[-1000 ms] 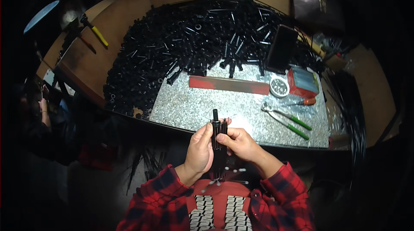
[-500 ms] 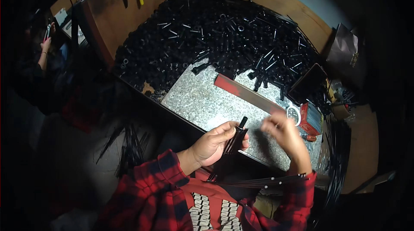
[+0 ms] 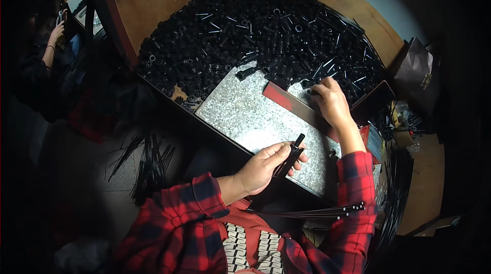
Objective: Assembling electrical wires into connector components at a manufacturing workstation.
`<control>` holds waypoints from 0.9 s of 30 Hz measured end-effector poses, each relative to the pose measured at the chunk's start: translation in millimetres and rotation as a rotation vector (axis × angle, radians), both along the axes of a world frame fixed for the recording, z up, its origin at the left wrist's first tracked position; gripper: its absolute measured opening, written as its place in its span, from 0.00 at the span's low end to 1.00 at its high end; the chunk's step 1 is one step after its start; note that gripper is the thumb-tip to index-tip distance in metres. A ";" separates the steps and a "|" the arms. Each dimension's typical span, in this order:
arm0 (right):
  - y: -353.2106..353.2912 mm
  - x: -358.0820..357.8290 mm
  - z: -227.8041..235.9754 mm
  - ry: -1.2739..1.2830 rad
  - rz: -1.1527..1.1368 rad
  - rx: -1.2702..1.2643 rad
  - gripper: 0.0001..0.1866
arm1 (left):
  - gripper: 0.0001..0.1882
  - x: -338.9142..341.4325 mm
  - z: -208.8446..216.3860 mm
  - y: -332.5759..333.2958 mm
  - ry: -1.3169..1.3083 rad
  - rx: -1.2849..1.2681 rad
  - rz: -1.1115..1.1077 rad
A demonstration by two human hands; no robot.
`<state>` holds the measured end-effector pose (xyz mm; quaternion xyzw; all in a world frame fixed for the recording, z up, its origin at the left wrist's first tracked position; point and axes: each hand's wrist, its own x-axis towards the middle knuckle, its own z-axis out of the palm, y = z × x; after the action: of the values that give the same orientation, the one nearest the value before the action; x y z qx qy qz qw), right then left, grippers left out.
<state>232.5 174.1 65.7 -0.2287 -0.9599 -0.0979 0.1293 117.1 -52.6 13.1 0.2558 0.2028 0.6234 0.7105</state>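
Note:
My left hand (image 3: 263,169) is closed around a black shaft piece (image 3: 299,141) whose round end points up past the thumb, with narrow black strips beside it. It is held above the near edge of the speckled worktop (image 3: 230,105). My right hand (image 3: 331,103) reaches over the near side of a heap of small black parts (image 3: 266,33). Its fingers are bent together, and what they pinch, if anything, I cannot make out. Below my hands, thin black rods with white tips (image 3: 327,212) stretch across in front of my right sleeve.
A flat red-and-brown bar (image 3: 296,108) lies across the worktop. Right of my right hand are a dark flat panel (image 3: 373,97), a red box (image 3: 365,133) and a dark bag (image 3: 414,69). Wooden boards (image 3: 138,5) wall the heap. Another person's hand (image 3: 56,33) shows far left.
My right hand has moved up and away from me, from beside the white ring to the heap's near edge. My left hand still holds the shaft piece, slightly further right.

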 end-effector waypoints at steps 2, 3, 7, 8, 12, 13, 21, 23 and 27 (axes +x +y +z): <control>-15.2 4.1 6.4 0.512 -0.184 -0.579 0.07 | 0.21 -0.8 4.4 -1.9 0.007 -0.012 0.013; -20.6 10.2 12.6 0.638 -0.191 -0.919 0.08 | 0.21 -0.2 4.0 -1.6 0.005 -0.011 0.013; -68.5 20.4 22.7 0.954 0.078 -1.640 0.15 | 0.22 2.5 3.8 -3.3 0.044 0.001 0.020; -79.3 21.8 26.5 0.954 0.082 -1.658 0.17 | 0.22 4.0 5.3 -4.2 0.071 -0.002 0.024; -108.7 25.6 36.0 0.953 0.062 -1.696 0.22 | 0.22 11.1 10.5 -7.4 0.069 0.006 0.038; -112.9 25.9 37.7 0.935 0.077 -1.710 0.22 | 0.22 11.7 11.2 -7.8 0.086 0.026 0.043; -128.0 27.9 40.0 0.780 0.026 -1.457 0.17 | 0.21 12.3 10.5 -14.9 0.167 0.074 0.048; -134.7 23.1 45.5 0.769 -0.002 -1.427 0.17 | 0.21 12.8 11.9 -15.5 0.217 0.090 0.045; -143.1 16.5 48.7 0.803 -0.049 -1.336 0.15 | 0.22 13.4 13.1 -18.4 0.286 0.092 0.094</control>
<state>249.1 31.0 114.5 -0.2972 -0.6896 0.5884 0.2997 130.5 -71.0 26.2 0.3644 0.2850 0.6219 0.6318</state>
